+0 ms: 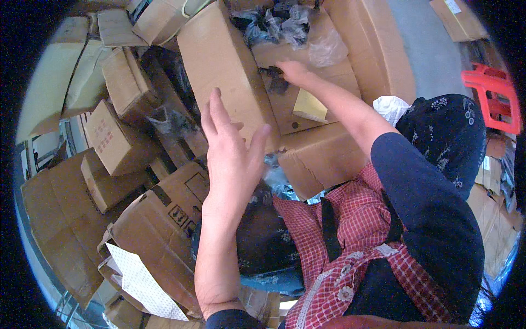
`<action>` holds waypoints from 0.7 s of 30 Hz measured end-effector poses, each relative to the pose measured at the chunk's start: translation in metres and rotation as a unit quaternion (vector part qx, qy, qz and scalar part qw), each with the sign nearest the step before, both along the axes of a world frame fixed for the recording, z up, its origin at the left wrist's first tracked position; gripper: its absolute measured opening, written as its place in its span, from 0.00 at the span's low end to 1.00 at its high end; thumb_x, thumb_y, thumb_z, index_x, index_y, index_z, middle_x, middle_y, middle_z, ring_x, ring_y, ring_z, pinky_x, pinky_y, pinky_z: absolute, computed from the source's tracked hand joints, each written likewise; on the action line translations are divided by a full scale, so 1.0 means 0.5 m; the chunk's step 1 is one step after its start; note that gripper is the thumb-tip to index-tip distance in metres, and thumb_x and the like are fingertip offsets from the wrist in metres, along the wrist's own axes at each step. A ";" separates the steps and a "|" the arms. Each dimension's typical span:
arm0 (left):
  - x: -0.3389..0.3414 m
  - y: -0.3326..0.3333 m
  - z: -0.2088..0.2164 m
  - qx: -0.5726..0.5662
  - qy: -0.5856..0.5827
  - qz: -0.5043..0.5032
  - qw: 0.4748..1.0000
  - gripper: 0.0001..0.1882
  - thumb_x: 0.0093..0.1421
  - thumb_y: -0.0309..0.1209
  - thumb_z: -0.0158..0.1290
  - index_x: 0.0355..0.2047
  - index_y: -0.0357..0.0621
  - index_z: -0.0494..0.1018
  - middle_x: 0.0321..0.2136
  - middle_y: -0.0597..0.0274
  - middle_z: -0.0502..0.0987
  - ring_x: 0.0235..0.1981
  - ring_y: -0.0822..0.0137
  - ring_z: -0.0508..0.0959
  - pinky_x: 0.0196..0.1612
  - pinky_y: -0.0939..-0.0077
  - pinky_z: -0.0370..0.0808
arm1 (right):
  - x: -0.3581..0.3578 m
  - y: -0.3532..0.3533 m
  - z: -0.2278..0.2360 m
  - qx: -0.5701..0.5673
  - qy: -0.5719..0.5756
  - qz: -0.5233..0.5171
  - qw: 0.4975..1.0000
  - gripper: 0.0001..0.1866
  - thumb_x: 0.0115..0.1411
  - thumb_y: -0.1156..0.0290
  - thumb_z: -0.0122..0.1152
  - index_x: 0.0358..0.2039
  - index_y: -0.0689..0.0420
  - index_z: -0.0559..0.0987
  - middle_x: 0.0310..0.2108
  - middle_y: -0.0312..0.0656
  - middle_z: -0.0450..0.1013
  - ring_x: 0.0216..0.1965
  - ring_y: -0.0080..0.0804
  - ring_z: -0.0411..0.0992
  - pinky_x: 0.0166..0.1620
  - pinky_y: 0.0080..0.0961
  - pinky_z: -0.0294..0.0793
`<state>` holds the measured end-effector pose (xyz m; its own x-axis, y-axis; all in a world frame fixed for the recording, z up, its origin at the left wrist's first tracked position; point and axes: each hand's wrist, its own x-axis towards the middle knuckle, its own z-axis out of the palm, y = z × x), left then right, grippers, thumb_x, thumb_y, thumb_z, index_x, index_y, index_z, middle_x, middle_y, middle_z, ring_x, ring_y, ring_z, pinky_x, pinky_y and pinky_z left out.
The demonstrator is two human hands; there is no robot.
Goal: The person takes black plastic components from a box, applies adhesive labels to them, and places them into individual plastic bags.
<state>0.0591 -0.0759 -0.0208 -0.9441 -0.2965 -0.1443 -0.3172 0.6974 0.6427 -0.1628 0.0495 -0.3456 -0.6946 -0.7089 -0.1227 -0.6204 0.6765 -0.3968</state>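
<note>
A large open cardboard box [219, 66] lies in front of me with its flaps spread. My right hand [295, 73] reaches into it, fingers closed on a small black piece [277, 83] whose kind I cannot make out. Under that hand is a flat cardboard surface [334, 82] with a yellow paper [310, 105] on it. Dark items in clear plastic bags [279, 24] are heaped at the box's far end, and a crumpled clear bag [329, 52] sits nearer. My left hand [233, 145] is raised beside the box's left flap, fingers stretched out and holding nothing.
Several cardboard boxes [123, 82] are stacked to the left. Nearer on that side stands another carton [159, 219] with a white printed sheet [143, 282] on it. At the far right is a red plastic stool [493, 96]. Grey floor [435, 66] shows beyond the box's right wall.
</note>
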 end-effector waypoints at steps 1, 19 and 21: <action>-0.001 0.002 -0.007 -0.011 0.002 -0.006 1.000 0.48 0.54 0.30 0.62 0.67 0.38 0.44 0.59 0.39 0.58 0.43 0.55 0.78 0.40 0.69 0.79 | -0.013 0.027 -0.006 -0.060 0.030 0.028 0.997 0.26 0.53 0.64 0.65 0.53 0.50 0.72 0.40 0.51 0.74 0.36 0.45 0.77 0.35 0.42 0.77; -0.064 -0.013 -0.046 -0.123 -0.093 -0.149 0.977 0.39 0.52 0.37 0.61 0.59 0.33 0.57 0.57 0.28 0.58 0.53 0.34 0.70 0.54 0.54 0.72 | -0.008 0.174 0.012 0.118 -0.076 -0.010 0.990 0.22 0.48 0.59 0.65 0.44 0.49 0.79 0.35 0.52 0.75 0.43 0.52 0.72 0.48 0.41 0.73; -0.061 -0.016 -0.052 -0.144 -0.107 -0.149 0.972 0.40 0.52 0.39 0.60 0.59 0.32 0.57 0.58 0.27 0.57 0.53 0.33 0.70 0.54 0.54 0.72 | -0.001 0.176 0.019 0.117 -0.123 -0.036 0.985 0.25 0.48 0.54 0.64 0.47 0.48 0.78 0.38 0.54 0.74 0.49 0.52 0.70 0.50 0.41 0.72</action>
